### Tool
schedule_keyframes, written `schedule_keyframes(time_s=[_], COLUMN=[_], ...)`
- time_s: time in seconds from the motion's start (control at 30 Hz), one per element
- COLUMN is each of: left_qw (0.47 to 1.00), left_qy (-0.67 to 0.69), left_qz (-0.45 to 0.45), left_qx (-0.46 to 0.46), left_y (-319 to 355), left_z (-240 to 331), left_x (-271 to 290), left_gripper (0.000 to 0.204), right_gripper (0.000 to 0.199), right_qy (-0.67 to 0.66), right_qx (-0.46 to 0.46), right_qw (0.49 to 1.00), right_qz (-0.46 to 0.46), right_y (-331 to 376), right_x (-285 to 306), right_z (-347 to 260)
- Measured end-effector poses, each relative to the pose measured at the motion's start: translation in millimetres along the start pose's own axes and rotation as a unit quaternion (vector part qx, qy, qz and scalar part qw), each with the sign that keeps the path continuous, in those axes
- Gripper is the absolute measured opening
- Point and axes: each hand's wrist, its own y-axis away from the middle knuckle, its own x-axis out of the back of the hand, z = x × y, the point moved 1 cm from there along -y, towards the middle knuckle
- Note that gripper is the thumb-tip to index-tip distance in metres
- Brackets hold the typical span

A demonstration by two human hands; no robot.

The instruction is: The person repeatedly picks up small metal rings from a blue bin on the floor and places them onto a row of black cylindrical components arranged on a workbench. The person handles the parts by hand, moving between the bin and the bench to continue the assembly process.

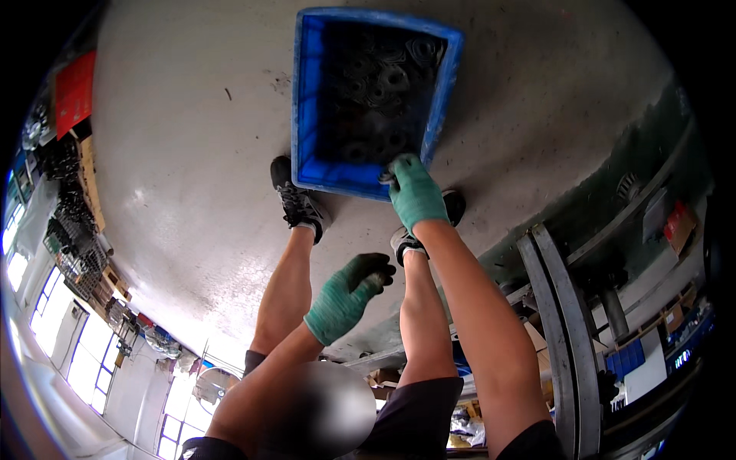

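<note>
A blue plastic bin (301, 115) stands on the floor in front of my feet. Inside lie several dark round metal parts (393, 77) with holes through their middles. Over the bin's near right corner, my right hand (416, 195), in a green glove with a dark-coated palm, has its fingers closed on a small grey metal part (386, 177). The fingers hide most of that part. My left hand (343, 300), gloved the same way, hangs between my legs, short of the bin. Its fingers are bent, with a gap to the thumb, and nothing shows in them.
My shoes (295, 201) flank the bin's near side on the grey concrete floor (176, 153). Grey metal rails (558, 330) stand close to my right arm. Further right is a red box (679, 227). Piled goods and a red panel (74, 92) lie far left.
</note>
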Motion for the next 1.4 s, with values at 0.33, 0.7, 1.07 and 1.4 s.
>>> schedule_keyframes(time_s=[0.33, 0.7, 1.07, 1.4], left_qw=[0.972, 0.992, 0.997, 0.998], left_qy=[-0.236, -0.114, -0.033, 0.003], left_qz=[-0.014, 0.007, 0.06, 0.047], left_qx=[0.003, -0.058, -0.045, -0.042], left_y=[-46.0, -66.2, -66.7, -70.9], left_z=[-8.3, 9.1, 35.5, 38.2], left_x=[50.9, 61.7, 85.2, 83.9], left_gripper=[0.04, 0.037, 0.037, 0.033], right_gripper=[0.045, 0.07, 0.063, 0.046], right_qy=[0.196, 0.378, 0.374, 0.317], right_qx=[-0.001, 0.042, 0.067, 0.001], right_qw=[0.96, 0.909, 0.911, 0.946], right_qz=[-0.198, -0.168, -0.162, -0.066], right_y=[-75.6, -120.6, -130.3, -112.8], right_x=[-64.7, -105.7, -122.9, -127.6], right_z=[17.5, 6.5, 5.9, -0.8])
